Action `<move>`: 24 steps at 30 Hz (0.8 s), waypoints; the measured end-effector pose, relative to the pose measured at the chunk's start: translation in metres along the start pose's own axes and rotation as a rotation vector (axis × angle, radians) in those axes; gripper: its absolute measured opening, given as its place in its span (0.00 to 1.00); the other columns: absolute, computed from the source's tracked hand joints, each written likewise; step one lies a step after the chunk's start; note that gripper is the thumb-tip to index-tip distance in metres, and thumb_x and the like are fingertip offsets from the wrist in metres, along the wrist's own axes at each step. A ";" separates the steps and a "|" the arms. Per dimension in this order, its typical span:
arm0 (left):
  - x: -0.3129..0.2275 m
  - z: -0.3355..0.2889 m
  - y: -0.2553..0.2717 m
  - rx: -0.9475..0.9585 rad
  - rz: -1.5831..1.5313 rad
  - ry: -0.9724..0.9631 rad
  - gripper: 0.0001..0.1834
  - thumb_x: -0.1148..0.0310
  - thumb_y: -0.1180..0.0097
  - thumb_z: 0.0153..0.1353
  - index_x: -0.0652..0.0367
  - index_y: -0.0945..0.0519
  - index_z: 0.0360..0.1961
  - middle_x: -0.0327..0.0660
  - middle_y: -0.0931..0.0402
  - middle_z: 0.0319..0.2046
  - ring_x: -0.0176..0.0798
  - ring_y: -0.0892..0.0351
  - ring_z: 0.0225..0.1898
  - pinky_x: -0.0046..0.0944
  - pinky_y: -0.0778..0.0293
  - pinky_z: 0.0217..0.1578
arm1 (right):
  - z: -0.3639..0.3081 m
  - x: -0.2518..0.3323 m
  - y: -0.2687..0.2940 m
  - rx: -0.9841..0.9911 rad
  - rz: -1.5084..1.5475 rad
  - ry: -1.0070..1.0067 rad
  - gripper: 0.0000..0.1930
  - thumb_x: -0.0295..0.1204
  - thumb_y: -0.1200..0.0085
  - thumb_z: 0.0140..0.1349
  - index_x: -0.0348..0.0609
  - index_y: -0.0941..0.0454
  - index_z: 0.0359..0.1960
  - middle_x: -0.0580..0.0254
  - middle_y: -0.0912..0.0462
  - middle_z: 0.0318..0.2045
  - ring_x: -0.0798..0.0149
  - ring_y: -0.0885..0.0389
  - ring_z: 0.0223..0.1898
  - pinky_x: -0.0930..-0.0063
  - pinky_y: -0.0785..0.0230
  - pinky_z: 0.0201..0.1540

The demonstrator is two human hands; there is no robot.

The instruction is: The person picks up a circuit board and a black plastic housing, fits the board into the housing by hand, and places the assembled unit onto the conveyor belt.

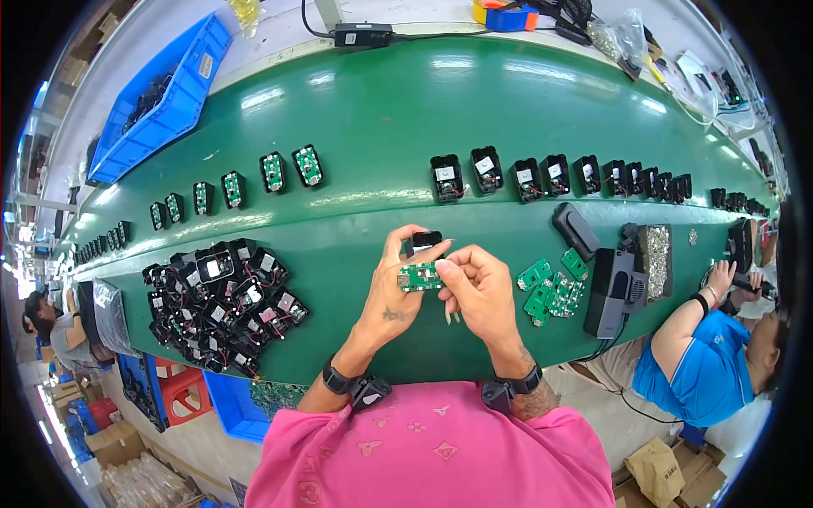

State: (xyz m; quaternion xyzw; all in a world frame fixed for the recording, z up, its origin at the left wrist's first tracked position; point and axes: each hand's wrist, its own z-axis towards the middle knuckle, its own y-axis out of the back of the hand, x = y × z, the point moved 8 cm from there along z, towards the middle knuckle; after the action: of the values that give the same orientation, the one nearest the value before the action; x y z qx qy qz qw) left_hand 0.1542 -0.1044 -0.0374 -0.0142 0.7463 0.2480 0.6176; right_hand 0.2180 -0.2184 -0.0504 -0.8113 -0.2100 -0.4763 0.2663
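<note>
Over the near middle of the green bench, my left hand (391,292) is closed around a small black plastic housing (426,240). A green circuit board (419,277) lies in front of that housing, pinched at its right end by the thumb and fingers of my right hand (478,292). My left fingers partly hide the housing, so its inside shows little. To the right of my right hand lies a loose pile of green circuit boards (555,295). A heap of black housings (224,305) with wires and pale parts sits to my left.
Black housings with boards (273,172) line the left of the green bench (373,110); open housings (487,169) line the right. A dark electric device (605,292) stands beside a tray of small metal parts (655,258). A blue bin (161,110) is far left. A co-worker (703,364) sits right.
</note>
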 end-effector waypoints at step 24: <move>0.018 -0.009 -0.018 0.293 -0.751 0.450 0.46 0.76 0.36 0.56 0.57 0.44 0.74 0.48 0.26 0.54 0.39 0.16 0.40 0.35 0.18 0.39 | -0.001 0.004 0.029 -0.162 -0.106 0.082 0.09 0.29 0.40 0.66 0.36 0.23 0.36 0.69 0.21 0.22 0.81 0.27 0.19 0.86 0.38 0.19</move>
State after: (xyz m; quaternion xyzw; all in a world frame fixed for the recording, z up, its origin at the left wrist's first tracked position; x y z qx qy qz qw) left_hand 0.1475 -0.1184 -0.0592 -0.2495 0.8323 -0.1103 0.4826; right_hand 0.2366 -0.2412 -0.0538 -0.7976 -0.2026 -0.5379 0.1827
